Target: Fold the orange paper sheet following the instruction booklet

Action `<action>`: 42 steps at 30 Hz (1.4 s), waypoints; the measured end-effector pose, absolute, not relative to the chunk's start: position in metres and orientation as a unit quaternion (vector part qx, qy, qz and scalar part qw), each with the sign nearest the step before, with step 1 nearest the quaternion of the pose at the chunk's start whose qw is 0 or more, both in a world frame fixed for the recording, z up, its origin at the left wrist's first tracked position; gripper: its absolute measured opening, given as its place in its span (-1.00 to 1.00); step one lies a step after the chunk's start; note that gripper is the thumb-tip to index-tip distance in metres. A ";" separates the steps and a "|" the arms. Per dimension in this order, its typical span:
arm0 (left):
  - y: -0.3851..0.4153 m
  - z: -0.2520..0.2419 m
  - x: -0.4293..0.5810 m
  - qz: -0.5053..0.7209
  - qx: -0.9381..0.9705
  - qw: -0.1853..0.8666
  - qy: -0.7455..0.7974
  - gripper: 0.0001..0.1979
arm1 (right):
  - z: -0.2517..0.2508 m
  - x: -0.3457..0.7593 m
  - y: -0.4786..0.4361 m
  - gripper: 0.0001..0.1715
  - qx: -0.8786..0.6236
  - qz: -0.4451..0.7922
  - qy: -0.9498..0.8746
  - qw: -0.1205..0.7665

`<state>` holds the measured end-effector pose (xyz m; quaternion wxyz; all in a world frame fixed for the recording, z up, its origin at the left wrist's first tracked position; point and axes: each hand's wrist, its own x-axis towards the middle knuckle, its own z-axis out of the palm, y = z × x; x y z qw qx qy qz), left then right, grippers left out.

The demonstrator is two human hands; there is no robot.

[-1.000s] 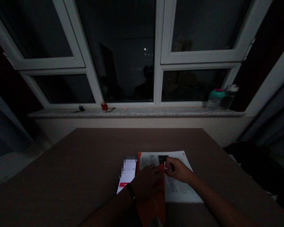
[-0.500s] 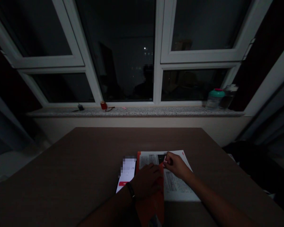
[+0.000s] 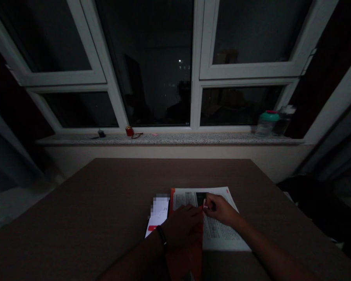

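Observation:
An open printed book or booklet (image 3: 226, 238) lies on the table, with an orange-red sheet (image 3: 187, 257), maybe its cover, over its left part. My left hand (image 3: 184, 224) lies palm down on this sheet, fingers stretched toward its right edge and holding nothing. At that edge, over the printed page, my right hand (image 3: 220, 208) is closed in a pinch. A small pale pinkish bit shows at its fingertips, touching or very near the orange corner; I cannot make out what it is. Left of the book, a phone (image 3: 159, 210) with a lit screen is partly hidden by my left wrist.
Brown table (image 3: 119, 187) surrounds the book. Beyond it, a speckled windowsill (image 3: 178, 138) carries a small red jar (image 3: 129, 131), a dark little bottle (image 3: 101, 133) and a teal-lidded clear container (image 3: 267, 124) beside another bottle. Dark windows rise behind.
My right hand has shifted slightly downward at the orange sheet's edge, its pinch still closed. The left hand stays on the sheet. The whole view has moved a little.

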<state>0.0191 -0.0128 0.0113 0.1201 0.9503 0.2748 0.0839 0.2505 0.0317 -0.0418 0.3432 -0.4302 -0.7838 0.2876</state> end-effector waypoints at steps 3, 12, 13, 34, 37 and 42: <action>-0.012 0.010 0.019 0.079 0.951 0.114 0.276 -0.66 | -0.042 0.249 0.036 -0.77 -0.456 0.273 -0.765 0.364; -0.013 0.010 0.018 0.085 0.950 0.109 0.279 -0.65 | -0.044 0.248 0.044 -0.84 -0.531 0.233 -0.715 0.391; -0.014 0.011 0.019 0.087 0.950 0.106 0.281 -0.64 | -0.043 0.249 0.044 -0.85 -0.537 0.227 -0.713 0.389; -0.008 -0.007 0.017 0.116 0.885 0.046 0.448 -0.62 | -0.032 0.264 0.032 -0.86 -0.473 0.171 -0.780 0.372; -0.007 -0.011 0.015 0.120 0.874 0.030 0.469 -0.60 | -0.032 0.264 0.030 -0.85 -0.472 0.155 -0.792 0.356; -0.006 -0.011 0.014 0.103 0.856 0.012 0.506 -0.60 | -0.027 0.261 0.025 -0.84 -0.461 0.147 -0.813 0.325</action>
